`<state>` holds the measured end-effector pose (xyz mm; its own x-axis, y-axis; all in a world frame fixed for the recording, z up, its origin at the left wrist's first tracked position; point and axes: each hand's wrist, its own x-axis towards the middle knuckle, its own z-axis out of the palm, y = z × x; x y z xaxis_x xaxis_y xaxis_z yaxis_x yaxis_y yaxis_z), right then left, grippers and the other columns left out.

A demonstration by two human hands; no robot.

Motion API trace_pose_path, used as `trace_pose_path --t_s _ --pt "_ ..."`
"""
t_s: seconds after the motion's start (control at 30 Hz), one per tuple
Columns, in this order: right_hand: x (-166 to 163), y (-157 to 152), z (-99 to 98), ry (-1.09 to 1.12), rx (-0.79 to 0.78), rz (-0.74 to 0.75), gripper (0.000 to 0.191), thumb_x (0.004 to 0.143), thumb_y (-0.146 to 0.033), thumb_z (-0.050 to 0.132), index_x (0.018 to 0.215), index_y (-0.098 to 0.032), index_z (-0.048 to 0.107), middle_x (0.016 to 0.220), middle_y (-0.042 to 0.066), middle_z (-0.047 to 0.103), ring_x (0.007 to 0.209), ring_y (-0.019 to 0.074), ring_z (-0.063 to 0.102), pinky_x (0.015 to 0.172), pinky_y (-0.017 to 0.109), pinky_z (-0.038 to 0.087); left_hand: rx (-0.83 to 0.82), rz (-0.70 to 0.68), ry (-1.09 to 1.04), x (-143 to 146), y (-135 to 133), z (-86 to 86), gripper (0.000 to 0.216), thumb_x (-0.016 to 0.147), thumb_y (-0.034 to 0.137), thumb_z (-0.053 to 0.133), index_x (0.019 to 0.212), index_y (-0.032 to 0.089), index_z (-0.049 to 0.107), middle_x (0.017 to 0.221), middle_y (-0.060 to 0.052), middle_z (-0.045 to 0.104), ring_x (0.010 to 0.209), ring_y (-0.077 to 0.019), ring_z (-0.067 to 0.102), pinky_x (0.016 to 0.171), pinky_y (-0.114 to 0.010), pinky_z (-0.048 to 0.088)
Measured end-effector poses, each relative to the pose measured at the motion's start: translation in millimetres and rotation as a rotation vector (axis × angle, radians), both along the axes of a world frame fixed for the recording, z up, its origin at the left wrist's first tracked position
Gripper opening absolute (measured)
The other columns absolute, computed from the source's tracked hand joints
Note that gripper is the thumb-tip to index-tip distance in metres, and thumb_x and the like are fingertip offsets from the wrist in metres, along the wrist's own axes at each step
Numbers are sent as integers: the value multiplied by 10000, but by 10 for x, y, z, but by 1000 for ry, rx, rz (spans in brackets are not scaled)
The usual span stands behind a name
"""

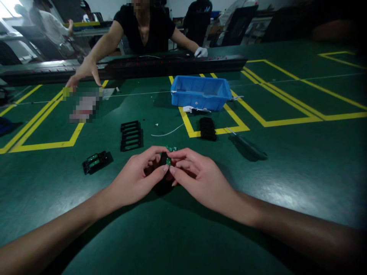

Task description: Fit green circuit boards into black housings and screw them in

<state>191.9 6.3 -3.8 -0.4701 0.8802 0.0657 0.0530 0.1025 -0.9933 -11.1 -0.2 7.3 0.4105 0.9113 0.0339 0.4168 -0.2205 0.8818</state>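
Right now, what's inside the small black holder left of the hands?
Two green strips, possibly circuit boards, show in the black holder. Whatever lies beneath the strips is covered, so can't be seen.

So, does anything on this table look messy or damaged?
Only litter-like bits: a loose white strand lies curved on the table, and a ragged white scrap shows at the lower front of the blue bin. I see no clear damage, but the left hand and right hand partly hide the held piece.
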Motion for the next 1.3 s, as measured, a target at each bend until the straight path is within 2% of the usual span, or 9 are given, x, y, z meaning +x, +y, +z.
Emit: trace_pose_path --t_s 0.33,0.5,0.63,1.13,1.3 --pt "-4 -14 0 -27 39 -19 255 963 -232 609 1215 -196 623 901 21 740 789 156 726 706 295 607 15 21 -14 13 3 -3 300 985 319 566 1271 234 533 838 26 645 722 -107 613 621 -215 485" --pt "2 -29 -6 -57 100 -37 269 960 -229 611 1223 -190 645 1000 51 751 850 170 739 735 308 611 25 30 26 11 -2 19 308 972 314 576 1266 227 552 874 7 670 750 -126 631 639 -235 500" --pt "14 -32 -11 -73 150 -55 234 951 -225 617 1179 -189 662 979 48 757 820 169 743 715 307 614 51 22 51 1 8 30 331 951 291 600 1274 234 552 917 -4 689 796 -145 654 678 -258 516" --pt "5 -33 33 -152 264 -121 246 922 -200 629 1159 -165 685 986 56 769 791 165 748 679 278 624 92 22 123 35 9 23 322 948 272 587 1266 242 540 828 31 640 701 -117 599 625 -245 476" --pt "16 -29 64 -177 327 -116 244 918 -189 639 1153 -151 691 1002 50 760 807 147 742 694 255 623 103 14 126 10 -1 23 344 950 283 587 1287 239 532 880 13 670 749 -132 629 661 -256 501"
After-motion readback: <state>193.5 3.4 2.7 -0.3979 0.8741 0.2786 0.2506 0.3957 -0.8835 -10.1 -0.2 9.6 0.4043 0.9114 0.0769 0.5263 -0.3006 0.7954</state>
